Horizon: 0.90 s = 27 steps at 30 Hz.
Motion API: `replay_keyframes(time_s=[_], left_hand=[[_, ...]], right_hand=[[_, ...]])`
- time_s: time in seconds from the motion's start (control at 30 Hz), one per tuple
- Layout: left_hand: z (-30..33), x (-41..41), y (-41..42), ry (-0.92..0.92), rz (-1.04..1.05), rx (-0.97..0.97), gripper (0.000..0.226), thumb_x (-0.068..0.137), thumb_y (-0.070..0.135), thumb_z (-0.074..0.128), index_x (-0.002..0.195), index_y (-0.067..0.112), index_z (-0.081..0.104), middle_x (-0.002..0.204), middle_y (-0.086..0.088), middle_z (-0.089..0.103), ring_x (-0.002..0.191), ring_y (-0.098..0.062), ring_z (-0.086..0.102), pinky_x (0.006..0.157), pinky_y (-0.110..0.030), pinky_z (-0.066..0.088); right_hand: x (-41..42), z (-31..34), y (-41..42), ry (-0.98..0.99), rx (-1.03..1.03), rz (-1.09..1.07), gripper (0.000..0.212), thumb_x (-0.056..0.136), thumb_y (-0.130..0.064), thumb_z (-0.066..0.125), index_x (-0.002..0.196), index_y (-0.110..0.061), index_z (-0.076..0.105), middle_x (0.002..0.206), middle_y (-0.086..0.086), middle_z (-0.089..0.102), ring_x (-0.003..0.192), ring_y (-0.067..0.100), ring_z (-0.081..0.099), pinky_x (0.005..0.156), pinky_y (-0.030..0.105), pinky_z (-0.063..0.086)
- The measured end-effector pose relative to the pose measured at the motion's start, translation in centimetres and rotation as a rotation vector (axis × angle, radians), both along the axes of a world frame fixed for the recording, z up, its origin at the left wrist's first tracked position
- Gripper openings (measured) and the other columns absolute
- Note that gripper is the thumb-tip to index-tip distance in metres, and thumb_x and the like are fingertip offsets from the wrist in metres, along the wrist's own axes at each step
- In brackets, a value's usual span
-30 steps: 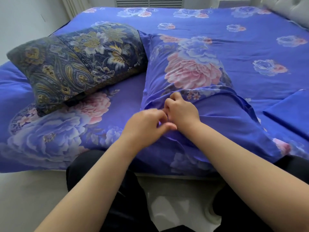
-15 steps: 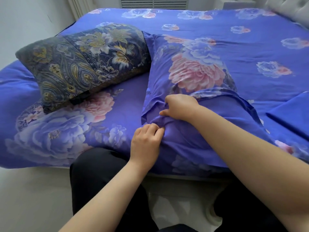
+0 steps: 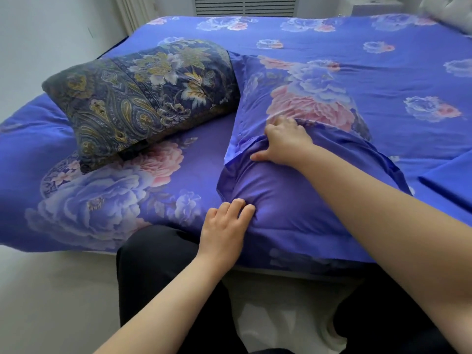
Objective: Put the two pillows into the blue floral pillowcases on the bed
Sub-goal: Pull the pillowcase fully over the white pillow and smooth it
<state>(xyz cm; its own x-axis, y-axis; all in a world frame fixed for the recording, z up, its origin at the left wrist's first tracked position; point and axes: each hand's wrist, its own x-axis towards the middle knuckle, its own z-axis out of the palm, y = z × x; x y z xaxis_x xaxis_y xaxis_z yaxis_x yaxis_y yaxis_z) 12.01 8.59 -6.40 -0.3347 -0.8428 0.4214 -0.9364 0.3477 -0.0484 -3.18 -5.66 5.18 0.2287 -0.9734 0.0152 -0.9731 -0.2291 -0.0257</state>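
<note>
We are leaning over the near edge of the bed (image 3: 357, 39), working on the pillow already sitting inside the blue floral pillowcase (image 3: 301, 98), which is lying at the middle of the bed and running from the near edge toward the far side. Our right hand (image 3: 284, 143) is resting on the open end of that case, its fingers curling round a bunched fold of the purple-blue cloth while the thumb is pointing left across the fabric. Our left hand (image 3: 224, 229) is sitting nearer to us at the case's near left corner, its fingers fairly straight and close together, the tips pressing into the cloth and denting it; it is not gripping anything that we can make out.

The second pillow (image 3: 143, 98), in its dark paisley and gold flower cover, is lying to the left, tilted, its right end just beside the far left corner of the filled case. A flat folded piece of plain blue cloth (image 3: 449, 182) is lying at the right edge of the bed, well apart from both hands. The bedspread itself is showing the same blue with pink and pale blue flowers.
</note>
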Motion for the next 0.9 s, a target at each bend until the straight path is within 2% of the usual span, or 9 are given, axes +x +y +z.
replay_keyframes(time_s=[0.1, 0.17, 0.33, 0.47, 0.6, 0.7, 0.77, 0.83, 0.9], left_hand=[[1.7, 0.4, -0.6, 0.073, -0.154, -0.011, 0.017, 0.055, 0.009, 0.041, 0.066, 0.020, 0.050, 0.063, 0.004, 0.049, 0.057, -0.022, 0.048, 0.051, -0.029, 0.030], [2.1, 1.6, -0.7, 0.138, -0.243, 0.008, 0.013, 0.054, 0.011, 0.034, 0.056, 0.020, 0.043, 0.053, 0.003, 0.045, 0.050, -0.021, 0.042, 0.047, -0.024, 0.027], [1.2, 3.8, -0.3, -0.015, -0.179, 0.361, 0.020, 0.058, 0.011, 0.051, 0.063, 0.025, 0.036, 0.062, 0.003, 0.055, 0.060, -0.023, 0.058, 0.051, -0.025, 0.029], [5.7, 3.4, -1.9, 0.153, -0.092, 0.897, 0.039, 0.073, 0.055, 0.065, 0.076, 0.020, 0.049, 0.076, 0.008, 0.060, 0.074, -0.011, 0.055, 0.069, -0.032, 0.045], [9.6, 1.6, -6.5, 0.490, 0.002, 0.389, 0.029, 0.081, 0.054, 0.061, 0.090, 0.026, 0.059, 0.089, 0.009, 0.061, 0.082, -0.014, 0.056, 0.074, -0.033, 0.045], [9.7, -1.4, -10.3, 0.293, -0.030, 0.265, 0.057, 0.083, 0.042, 0.063, 0.133, 0.023, 0.044, 0.133, 0.002, 0.046, 0.118, -0.024, 0.043, 0.097, -0.041, 0.039], [9.1, -3.0, -12.2, 0.115, -0.058, 0.302, 0.068, 0.082, 0.036, 0.065, 0.142, 0.025, 0.035, 0.145, 0.004, 0.036, 0.130, -0.025, 0.033, 0.103, -0.040, 0.031], [9.0, -4.2, -13.4, 0.085, -0.155, 0.273, 0.057, 0.078, 0.026, 0.064, 0.132, 0.027, 0.047, 0.138, 0.004, 0.044, 0.127, -0.025, 0.039, 0.101, -0.038, 0.031], [9.7, -5.0, -13.4, 0.161, -0.311, 0.187, 0.025, 0.069, 0.017, 0.054, 0.092, 0.023, 0.061, 0.106, 0.002, 0.061, 0.101, -0.029, 0.054, 0.086, -0.034, 0.033]], right_hand=[[0.0, -0.2, 0.0, -0.008, -0.148, -0.008, 0.022, 0.087, -0.021, 0.054, 0.108, -0.014, 0.058, 0.119, 0.012, 0.058, 0.107, 0.035, 0.056, 0.074, 0.035, 0.039], [-0.8, -0.2, -0.1, -0.111, -0.295, -0.039, 0.018, 0.088, -0.015, 0.049, 0.104, -0.012, 0.056, 0.111, 0.014, 0.061, 0.097, 0.038, 0.060, 0.068, 0.036, 0.037], [-2.8, -0.3, -0.2, -0.138, -0.255, -0.112, 0.045, 0.086, -0.046, 0.057, 0.118, -0.014, 0.053, 0.126, 0.012, 0.046, 0.117, 0.035, 0.043, 0.093, 0.042, 0.036], [-6.2, -0.9, 0.1, -0.131, -0.177, -0.176, 0.073, 0.079, -0.072, 0.047, 0.130, -0.020, 0.046, 0.138, 0.008, 0.040, 0.127, 0.032, 0.035, 0.102, 0.048, 0.030], [-7.5, -1.5, 0.8, -0.175, -0.116, -0.127, 0.086, 0.071, -0.076, 0.052, 0.136, -0.021, 0.039, 0.139, 0.005, 0.042, 0.129, 0.027, 0.038, 0.102, 0.047, 0.033], [-7.5, -1.0, 1.3, -0.111, -0.092, -0.181, 0.074, 0.077, -0.063, 0.059, 0.131, -0.014, 0.043, 0.133, 0.011, 0.046, 0.125, 0.031, 0.040, 0.099, 0.045, 0.034], [-7.1, -0.8, 2.0, -0.075, -0.174, -0.156, 0.046, 0.085, -0.042, 0.058, 0.118, -0.010, 0.051, 0.122, 0.014, 0.053, 0.116, 0.033, 0.047, 0.092, 0.042, 0.036], [-6.9, -1.3, 3.1, -0.107, -0.356, 0.022, 0.022, 0.082, -0.020, 0.045, 0.095, -0.008, 0.059, 0.100, 0.015, 0.059, 0.094, 0.035, 0.057, 0.077, 0.041, 0.042], [-7.3, -2.2, 4.3, -0.205, -0.443, 0.215, 0.026, 0.069, -0.016, 0.035, 0.077, -0.009, 0.059, 0.079, 0.013, 0.059, 0.071, 0.034, 0.059, 0.061, 0.037, 0.046]])
